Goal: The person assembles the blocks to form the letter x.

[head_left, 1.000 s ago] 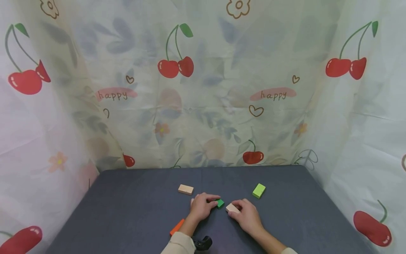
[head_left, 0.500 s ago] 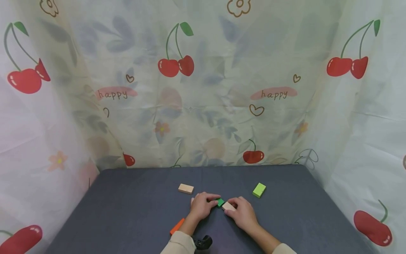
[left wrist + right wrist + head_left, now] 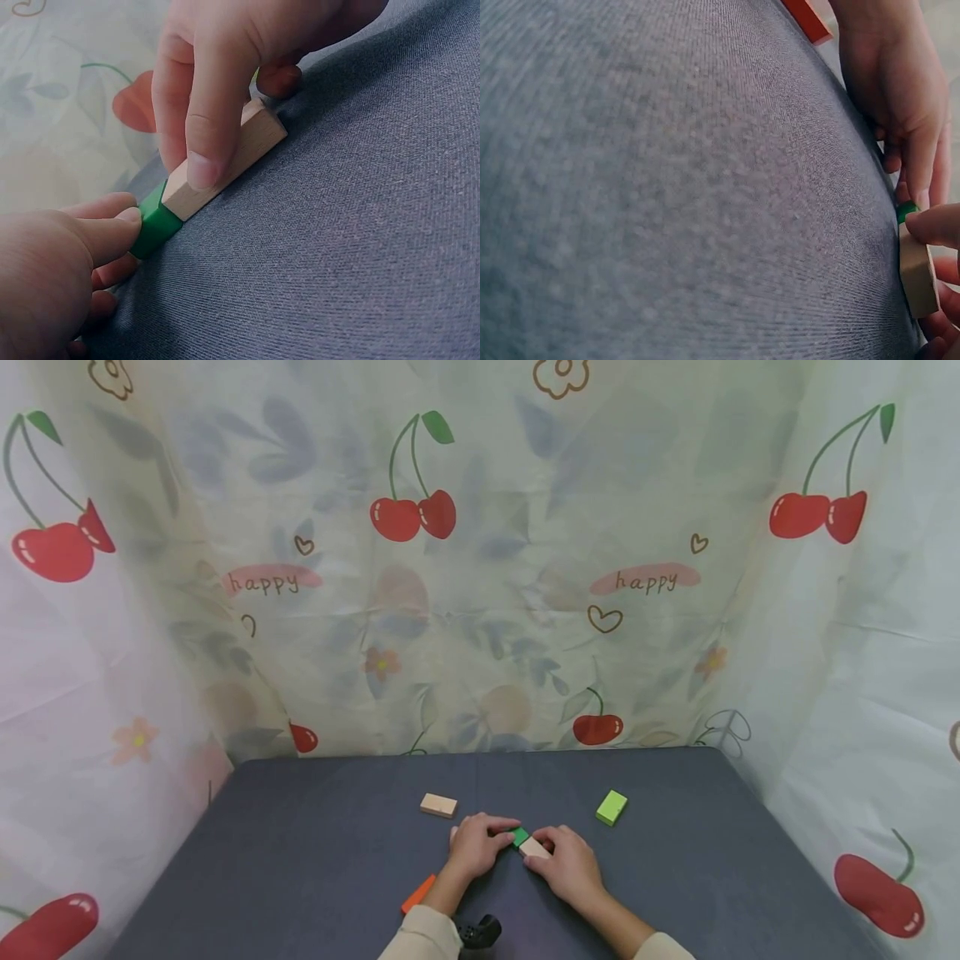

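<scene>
On the dark cloth, my left hand (image 3: 477, 845) pinches a green block (image 3: 156, 223) between thumb and fingers. A plain wooden block (image 3: 225, 163) lies end to end with it, the two ends touching in the left wrist view. My right hand (image 3: 572, 865) grips this wooden block by its long sides. In the right wrist view the same wooden block (image 3: 916, 271) shows at the right edge, with only a sliver of the green block (image 3: 907, 211) visible. Fingers cover much of the green block.
Behind my left hand lies another wooden block (image 3: 438, 805). A lime green block (image 3: 612, 808) sits at the back right. Beside my left forearm are an orange block (image 3: 418, 894) and a black curved device (image 3: 482, 932), partly hidden by the sleeve. A patterned curtain surrounds the table.
My right hand has slid the wooden block leftward and turned it until its end meets the green block. My left hand has stayed in place on the green block.
</scene>
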`<act>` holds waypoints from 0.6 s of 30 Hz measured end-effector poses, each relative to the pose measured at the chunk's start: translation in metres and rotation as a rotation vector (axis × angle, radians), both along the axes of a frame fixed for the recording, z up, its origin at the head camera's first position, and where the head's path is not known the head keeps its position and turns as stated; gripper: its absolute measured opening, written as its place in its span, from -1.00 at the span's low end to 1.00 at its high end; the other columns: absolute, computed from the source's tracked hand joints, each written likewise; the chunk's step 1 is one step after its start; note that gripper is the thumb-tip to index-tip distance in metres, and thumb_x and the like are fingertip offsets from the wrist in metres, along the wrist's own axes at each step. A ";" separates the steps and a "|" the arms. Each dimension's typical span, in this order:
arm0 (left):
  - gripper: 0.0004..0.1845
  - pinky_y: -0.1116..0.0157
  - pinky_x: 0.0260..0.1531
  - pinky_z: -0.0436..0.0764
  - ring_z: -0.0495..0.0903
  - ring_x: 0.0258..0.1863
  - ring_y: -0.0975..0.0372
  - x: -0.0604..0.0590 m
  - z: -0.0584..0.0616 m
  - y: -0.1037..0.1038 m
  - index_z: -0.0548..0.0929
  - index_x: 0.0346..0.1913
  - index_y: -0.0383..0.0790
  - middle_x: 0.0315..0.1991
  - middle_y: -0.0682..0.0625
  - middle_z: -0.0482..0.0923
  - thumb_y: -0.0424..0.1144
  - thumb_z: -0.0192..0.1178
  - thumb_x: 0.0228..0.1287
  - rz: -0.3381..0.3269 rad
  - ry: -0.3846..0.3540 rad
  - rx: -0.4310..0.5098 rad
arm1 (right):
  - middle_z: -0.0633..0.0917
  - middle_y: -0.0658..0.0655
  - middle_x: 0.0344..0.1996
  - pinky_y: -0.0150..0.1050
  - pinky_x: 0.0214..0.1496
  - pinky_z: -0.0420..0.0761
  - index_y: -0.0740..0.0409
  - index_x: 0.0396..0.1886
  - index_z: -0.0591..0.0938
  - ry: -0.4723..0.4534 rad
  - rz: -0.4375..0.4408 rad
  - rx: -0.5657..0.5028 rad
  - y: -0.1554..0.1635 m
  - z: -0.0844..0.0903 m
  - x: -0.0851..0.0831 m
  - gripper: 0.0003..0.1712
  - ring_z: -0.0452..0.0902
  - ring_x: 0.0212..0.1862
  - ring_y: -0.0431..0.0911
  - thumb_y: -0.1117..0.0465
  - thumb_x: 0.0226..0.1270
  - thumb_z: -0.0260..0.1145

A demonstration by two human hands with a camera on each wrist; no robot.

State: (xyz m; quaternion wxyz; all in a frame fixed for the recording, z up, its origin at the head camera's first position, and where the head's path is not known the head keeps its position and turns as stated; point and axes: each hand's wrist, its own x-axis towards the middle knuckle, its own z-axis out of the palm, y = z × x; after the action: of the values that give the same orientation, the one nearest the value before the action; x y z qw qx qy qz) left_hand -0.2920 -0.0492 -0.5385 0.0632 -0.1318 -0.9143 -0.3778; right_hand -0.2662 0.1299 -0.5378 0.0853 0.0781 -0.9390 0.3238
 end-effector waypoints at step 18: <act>-0.78 0.07 -0.22 0.26 0.53 -0.15 0.11 0.001 0.000 0.001 0.79 -0.06 0.11 -0.20 0.11 0.65 -0.15 0.31 0.26 0.001 0.005 -0.004 | 0.46 -0.09 -0.49 -0.24 -0.43 0.30 0.05 -0.17 0.72 -0.017 -0.008 -0.001 -0.001 -0.001 -0.001 -0.61 0.32 -0.48 -0.20 0.04 0.00 0.56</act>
State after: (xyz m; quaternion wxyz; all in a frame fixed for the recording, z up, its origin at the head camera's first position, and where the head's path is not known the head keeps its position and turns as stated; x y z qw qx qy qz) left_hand -0.2915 -0.0482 -0.5388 0.0655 -0.1325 -0.9149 -0.3755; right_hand -0.2671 0.1286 -0.5389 0.0788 0.0714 -0.9398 0.3246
